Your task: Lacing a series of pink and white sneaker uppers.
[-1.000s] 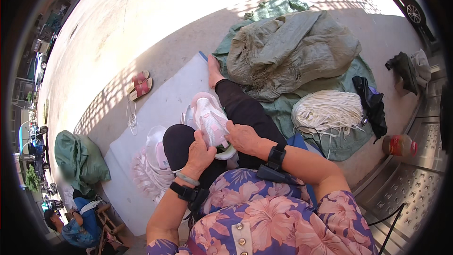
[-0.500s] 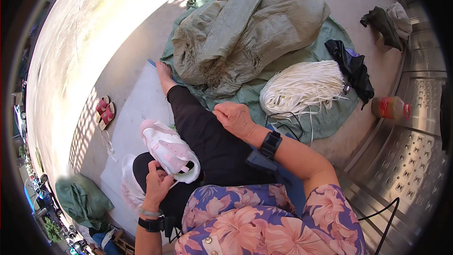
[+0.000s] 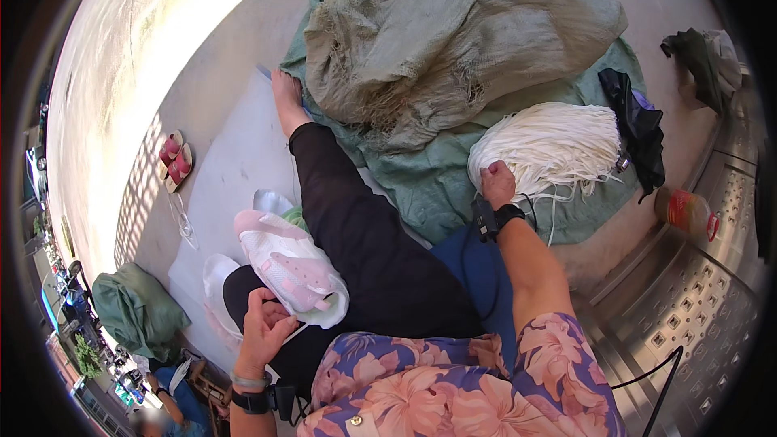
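A white and pink sneaker (image 3: 293, 269) rests across my bent leg, its opening toward me. Beside its heel end, my left hand (image 3: 265, 328) is closed in a pinch on a thin white shoelace (image 3: 296, 333) that stretches past the shoe. My right hand (image 3: 498, 184) reaches out to a thick bundle of white shoelaces (image 3: 558, 144) and pinches strands at its near left edge. How many strands are between those fingers is hidden.
Under the bundle spreads a green cloth (image 3: 429, 186), with a large greyish sack (image 3: 453, 40) behind. A black plastic bag (image 3: 630, 133) and a bottle (image 3: 684, 212) lie to the right by metal panelling (image 3: 688, 299). Red sandals (image 3: 174, 160) and a green sack (image 3: 137, 311) are left.
My right hand has moved from above my leg out to the shoelace bundle. My left hand stays by the sneaker, which has tilted slightly. The whole view has shifted a little.
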Demonstrator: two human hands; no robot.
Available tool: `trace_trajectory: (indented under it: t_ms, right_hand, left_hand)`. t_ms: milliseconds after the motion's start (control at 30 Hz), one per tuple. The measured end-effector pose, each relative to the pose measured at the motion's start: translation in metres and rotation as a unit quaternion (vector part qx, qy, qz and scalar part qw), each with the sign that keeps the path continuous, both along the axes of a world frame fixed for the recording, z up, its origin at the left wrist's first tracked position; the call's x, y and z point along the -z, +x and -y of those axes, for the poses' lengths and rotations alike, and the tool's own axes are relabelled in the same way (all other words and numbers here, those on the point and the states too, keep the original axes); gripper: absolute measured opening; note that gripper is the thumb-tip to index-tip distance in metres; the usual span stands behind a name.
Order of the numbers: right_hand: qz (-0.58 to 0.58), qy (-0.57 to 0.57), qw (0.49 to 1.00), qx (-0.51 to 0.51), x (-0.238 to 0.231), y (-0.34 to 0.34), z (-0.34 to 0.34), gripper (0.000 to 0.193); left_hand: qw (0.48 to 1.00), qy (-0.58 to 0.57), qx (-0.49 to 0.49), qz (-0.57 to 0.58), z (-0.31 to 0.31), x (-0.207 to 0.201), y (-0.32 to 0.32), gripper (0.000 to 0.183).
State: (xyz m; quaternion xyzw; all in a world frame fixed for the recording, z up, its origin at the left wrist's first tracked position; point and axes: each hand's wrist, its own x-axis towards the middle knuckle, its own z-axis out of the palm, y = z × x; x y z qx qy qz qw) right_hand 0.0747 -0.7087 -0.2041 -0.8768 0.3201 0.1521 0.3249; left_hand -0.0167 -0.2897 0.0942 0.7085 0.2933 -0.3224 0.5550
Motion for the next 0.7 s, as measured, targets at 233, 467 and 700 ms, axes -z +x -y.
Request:
trace_trajectory:
  t_ms: [233,467,700]
  right_hand:
    - [0.036,-0.125,0.989,-0.066,0.001,0.016,-0.006,0.025]
    - [-0.039,-0.067,0.997,-0.025,0.008,0.014,0.007,0.022]
    - [-0.008,-0.065,0.997,-0.045,0.004,0.018,0.005,0.028]
  left_hand:
    - [0.999,-0.003,0.016,-0.028,0.002,-0.002,-0.004,0.041]
    - [0.999,-0.026,0.025,-0.025,0.005,-0.002,0.002,0.042]
    - [0.998,-0.033,0.03,-0.039,-0.004,0.003,-0.001,0.046]
